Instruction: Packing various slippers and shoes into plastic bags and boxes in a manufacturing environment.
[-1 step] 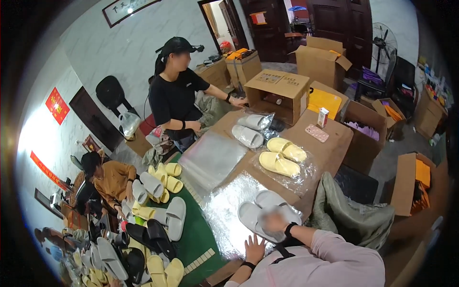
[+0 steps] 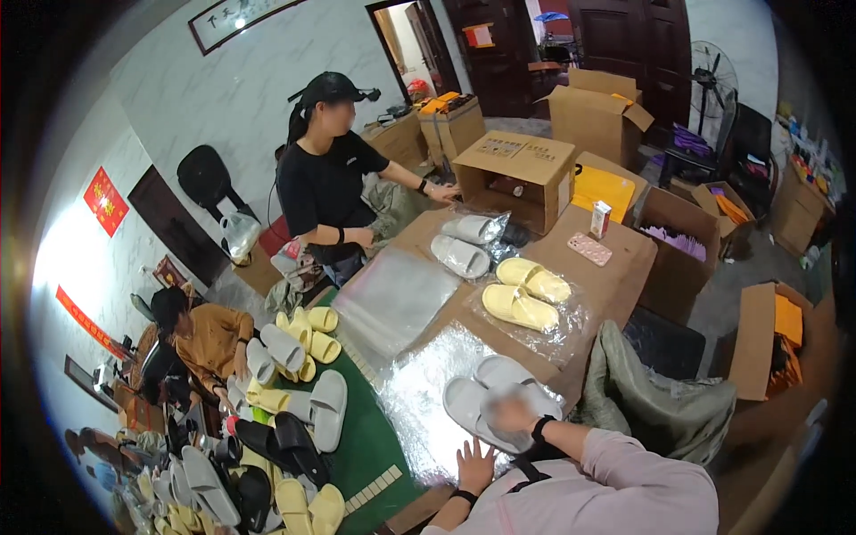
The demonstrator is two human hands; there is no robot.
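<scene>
A pair of grey slippers [image 2: 465, 403] lies on a stack of shiny clear plastic bags [image 2: 413, 392] at the table's near edge. My right hand [image 2: 511, 414] is over the nearer part of the pair; its fingers are blurred, so its grip cannot be made out. Just left of the slippers, my left hand [image 2: 475, 467] rests flat on the plastic with fingers spread, holding nothing. Beyond them sits a pair of yellow slippers [image 2: 521, 307] in clear wrapping. Another wrapped grey pair [image 2: 461, 257] lies farther back.
A second pile of clear bags [image 2: 397, 290] lies left of the wrapped pairs. Loose slippers [image 2: 328, 410] crowd the green tabletop. An open carton [image 2: 517, 152], a pink phone [image 2: 590, 249] and a small box [image 2: 601, 218] stand farther off. A person in black [image 2: 325, 178] touches the carton.
</scene>
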